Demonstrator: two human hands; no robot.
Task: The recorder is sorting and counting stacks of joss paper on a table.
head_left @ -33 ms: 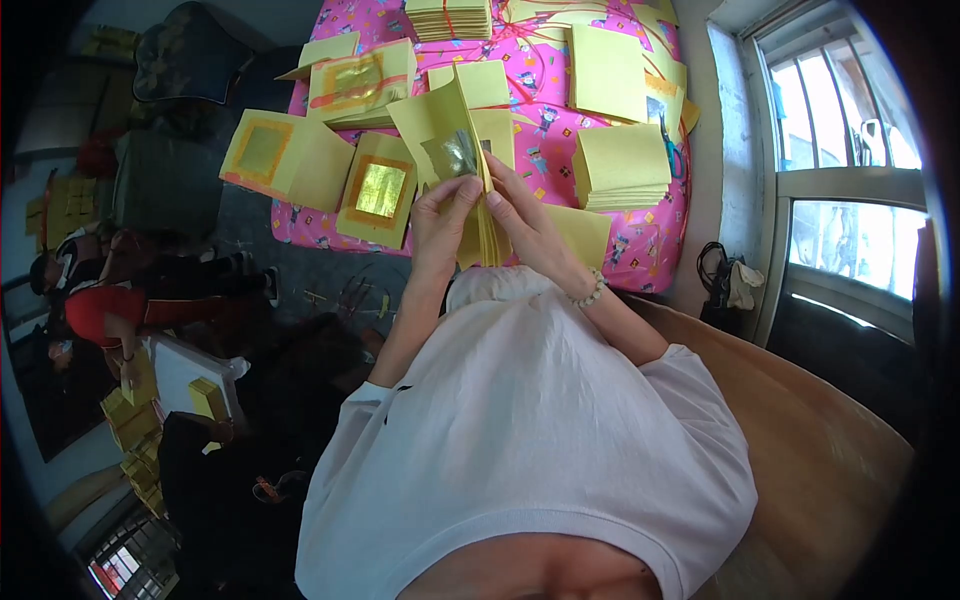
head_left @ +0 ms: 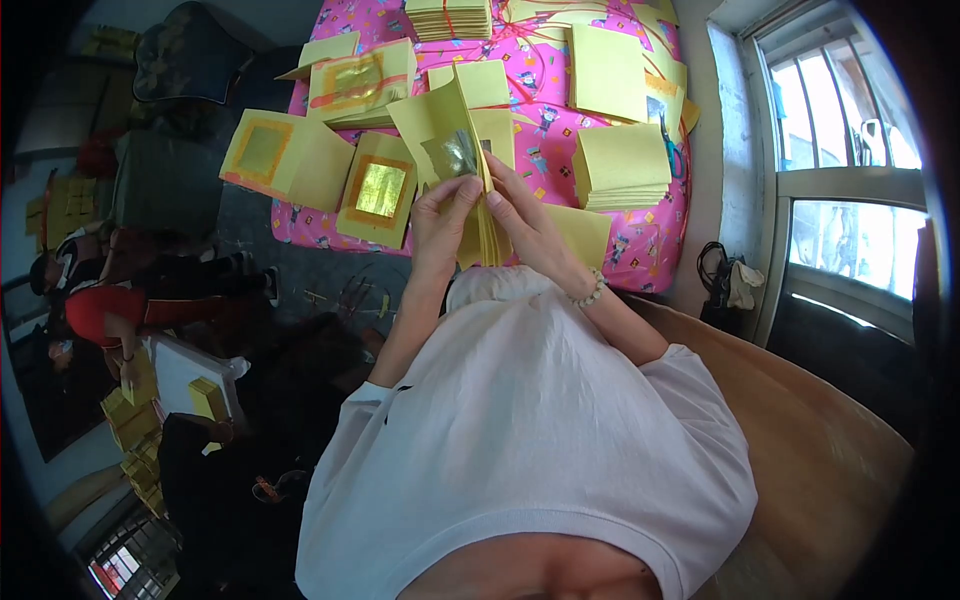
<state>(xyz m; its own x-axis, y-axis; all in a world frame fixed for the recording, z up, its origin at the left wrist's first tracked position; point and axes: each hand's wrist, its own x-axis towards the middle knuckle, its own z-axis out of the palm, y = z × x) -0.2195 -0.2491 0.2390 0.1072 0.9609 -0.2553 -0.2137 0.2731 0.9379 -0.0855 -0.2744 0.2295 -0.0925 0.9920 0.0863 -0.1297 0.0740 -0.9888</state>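
Close to my body, at the near edge of the pink table, I hold a sheaf of yellow paper sheets (head_left: 430, 115) upright. A silver foil patch shows on the sheet that faces left. My left hand (head_left: 447, 212) pinches the sheets by their left side, thumb against the paper. Around the right side closes my right hand (head_left: 520, 212), its thumb in front and its other fingers partly hidden behind. Left of the sheaf lies a yellow sheet with a gold foil square (head_left: 380, 190). Another folded-open sheet with an orange-bordered square (head_left: 262, 148) lies farther left.
A pink patterned cloth (head_left: 545, 160) covers the table. Yellow paper stacks (head_left: 622, 165) stand at the right, beside blue-handled scissors (head_left: 674, 158). At the back is a stack tied with red string (head_left: 448, 18). A window (head_left: 845, 180) is at right; people work at a white table (head_left: 195, 375) at left.
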